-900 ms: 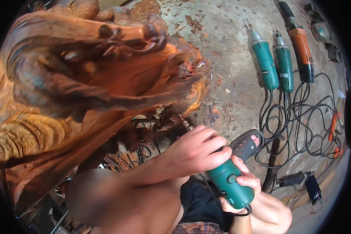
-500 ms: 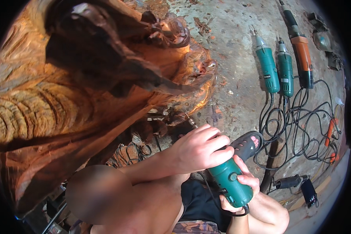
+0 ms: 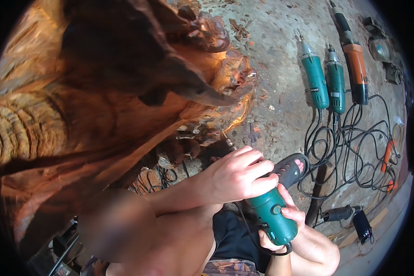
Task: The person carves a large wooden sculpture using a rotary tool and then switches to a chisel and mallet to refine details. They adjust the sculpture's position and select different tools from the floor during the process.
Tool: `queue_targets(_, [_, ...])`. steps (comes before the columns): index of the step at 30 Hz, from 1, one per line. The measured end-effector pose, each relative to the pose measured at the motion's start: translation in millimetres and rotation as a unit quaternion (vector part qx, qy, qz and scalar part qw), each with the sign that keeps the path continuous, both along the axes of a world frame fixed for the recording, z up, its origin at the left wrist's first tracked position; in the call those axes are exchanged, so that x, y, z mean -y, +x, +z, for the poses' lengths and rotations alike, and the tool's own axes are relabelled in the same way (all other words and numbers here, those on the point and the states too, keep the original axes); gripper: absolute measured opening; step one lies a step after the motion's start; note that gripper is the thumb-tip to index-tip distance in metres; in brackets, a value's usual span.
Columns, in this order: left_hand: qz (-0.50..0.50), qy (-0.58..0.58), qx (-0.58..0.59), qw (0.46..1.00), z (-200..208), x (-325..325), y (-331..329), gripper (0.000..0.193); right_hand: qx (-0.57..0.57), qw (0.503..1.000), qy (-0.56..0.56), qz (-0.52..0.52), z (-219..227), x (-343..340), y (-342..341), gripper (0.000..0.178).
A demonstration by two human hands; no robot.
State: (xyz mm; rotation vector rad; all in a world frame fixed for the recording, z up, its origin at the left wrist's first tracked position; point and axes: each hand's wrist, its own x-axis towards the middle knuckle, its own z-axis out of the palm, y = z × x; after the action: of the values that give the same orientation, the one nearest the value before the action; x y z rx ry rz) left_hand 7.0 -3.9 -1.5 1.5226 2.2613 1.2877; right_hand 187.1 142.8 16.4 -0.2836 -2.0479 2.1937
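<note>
Both my hands are closed on a green electric die grinder [image 3: 272, 216], which lies slanted above my lap. My left hand [image 3: 241, 177] wraps round its front end, just behind the silvery collet [image 3: 231, 143]. Lower down, my right hand [image 3: 295, 216] grips the motor body, near where the cord leaves it. A thin bit points toward the lower edge of a large reddish-brown wood carving [image 3: 138, 133]; whether it touches the wood I cannot tell. The carving fills the left side, with ridged and hollowed surfaces.
Two green die grinders [image 3: 314, 83] [image 3: 336, 85] and an orange one [image 3: 355, 69] lie on the grey floor at right. Their black cords [image 3: 331, 152] tangle below them. My sandalled foot [image 3: 290, 169] rests beyond the grinder. Wood chips [image 3: 238, 30] litter the floor.
The carving appears larger and shifted in the picture, as my view has moved slightly. Both hands keep their grip on the die grinder, which has barely moved.
</note>
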Motion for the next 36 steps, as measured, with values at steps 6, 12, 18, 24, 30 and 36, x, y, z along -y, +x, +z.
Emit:
queue_targets(6, [-0.010, 0.006, 0.011, 1.000, 0.5, -1.1, -1.9, 0.025, 0.008, 0.998, 0.024, 0.062, -3.7, -6.8, 8.0, 0.074])
queue_targets(12, [-0.033, 0.013, 0.028, 0.999, -1.5, -3.8, -7.3, 0.029, -0.042, 0.996, 0.055, 0.059, -9.6, -5.1, 9.0, 0.091])
queue_targets(18, [-0.033, 0.026, 0.022, 0.999, -4.5, -3.6, -7.4, 0.031, 0.076, 0.996, -0.016, 0.050, -10.8, 1.7, 21.1, 0.109])
queue_targets(24, [-0.038, 0.028, 0.025, 0.999, -6.2, -3.8, -6.9, 0.032, 0.023, 0.999, 0.021, 0.041, -12.3, 3.5, 20.7, 0.107])
queue_targets(30, [-0.026, 0.023, 0.018, 0.999, -6.4, -3.4, -3.5, 0.031, 0.000, 0.997, 0.028, 0.067, -9.7, -2.1, 14.9, 0.102])
queue_targets(36, [-0.018, 0.020, 0.018, 0.999, -4.6, -1.8, -0.7, 0.029, 0.055, 0.997, -0.009, 0.055, -3.5, -2.0, 16.6, 0.100])
